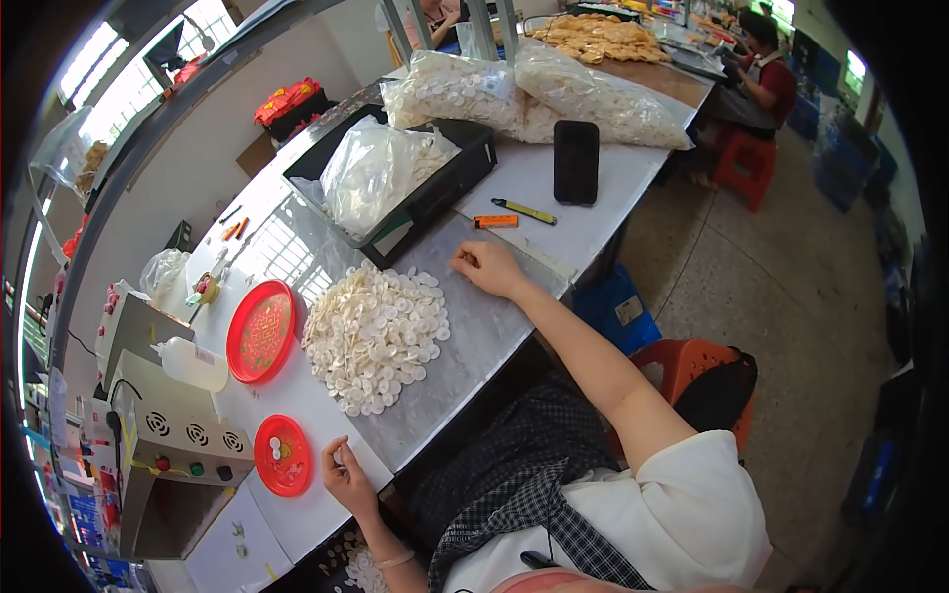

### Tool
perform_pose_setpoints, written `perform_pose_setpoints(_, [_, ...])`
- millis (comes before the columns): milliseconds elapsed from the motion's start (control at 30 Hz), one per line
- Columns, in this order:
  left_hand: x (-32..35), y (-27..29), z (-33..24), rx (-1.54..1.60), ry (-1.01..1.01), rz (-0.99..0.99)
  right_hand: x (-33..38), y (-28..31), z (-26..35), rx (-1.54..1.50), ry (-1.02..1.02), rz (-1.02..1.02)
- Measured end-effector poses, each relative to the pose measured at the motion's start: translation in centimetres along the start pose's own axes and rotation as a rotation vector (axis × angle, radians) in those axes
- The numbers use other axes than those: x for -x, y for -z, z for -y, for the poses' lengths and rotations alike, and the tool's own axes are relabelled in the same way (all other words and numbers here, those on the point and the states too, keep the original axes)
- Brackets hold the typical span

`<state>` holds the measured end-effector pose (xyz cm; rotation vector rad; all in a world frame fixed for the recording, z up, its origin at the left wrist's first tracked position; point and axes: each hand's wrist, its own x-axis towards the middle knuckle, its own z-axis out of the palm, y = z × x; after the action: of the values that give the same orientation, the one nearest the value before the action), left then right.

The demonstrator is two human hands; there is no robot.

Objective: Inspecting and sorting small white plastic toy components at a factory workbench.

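A heap of flat round cream-white discs [376,336], like button blanks, lies on the grey metal sheet in front of me. To its right, my right hand [491,269] is over the sheet with its fingers curled in; whatever they may hold is hidden. My left hand [348,476] is at the table's near edge, beside the small red dish [299,474]. Its fingers are bent together too, and I cannot make out anything in them. A couple of white discs [276,448] sit in that dish. The larger red dish [263,331] stands left of the heap.
Behind the heap, a black crate [465,148] holds a plastic bag [371,173] of discs. Full bags [603,104] lie farther back. A phone [576,163], an orange lighter [495,221] and a yellow cutter [525,211] are at right. A metal machine [183,425] and white bottle [193,364] stand left.
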<state>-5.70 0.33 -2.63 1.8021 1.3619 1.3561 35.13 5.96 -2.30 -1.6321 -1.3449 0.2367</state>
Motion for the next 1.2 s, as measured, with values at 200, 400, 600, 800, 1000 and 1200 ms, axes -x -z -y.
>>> perform_pose_setpoints(200, [0.2, 0.2, -0.5, -0.053, 0.019, 0.011, 0.1, -0.6, -0.2, -0.025, 0.036, -0.022])
perform_pose_setpoints(400, [0.2, 0.0, 0.3, -0.056, 0.000, 0.010, 0.2, -0.1, -0.2, 0.010, 0.031, -0.005])
perform_pose_setpoints(600, [0.1, 0.2, 0.3, -0.066, -0.042, 0.000, 0.3, -0.4, 0.0, -0.008, 0.033, -0.005])
perform_pose_setpoints(800, [0.4, 0.6, -0.1, -0.092, 0.034, 0.029, 0.3, -0.3, -0.5, 0.015, 0.071, -0.011])
perform_pose_setpoints(1000, [0.5, -0.2, -0.6, -0.114, 0.042, -0.004, 0.2, 0.0, -0.9, -0.006, 0.094, -0.009])
perform_pose_setpoints(1200, [0.4, 0.5, -0.4, -0.151, 0.027, 0.064, 0.7, -0.2, 0.0, 0.020, 0.090, 0.032])
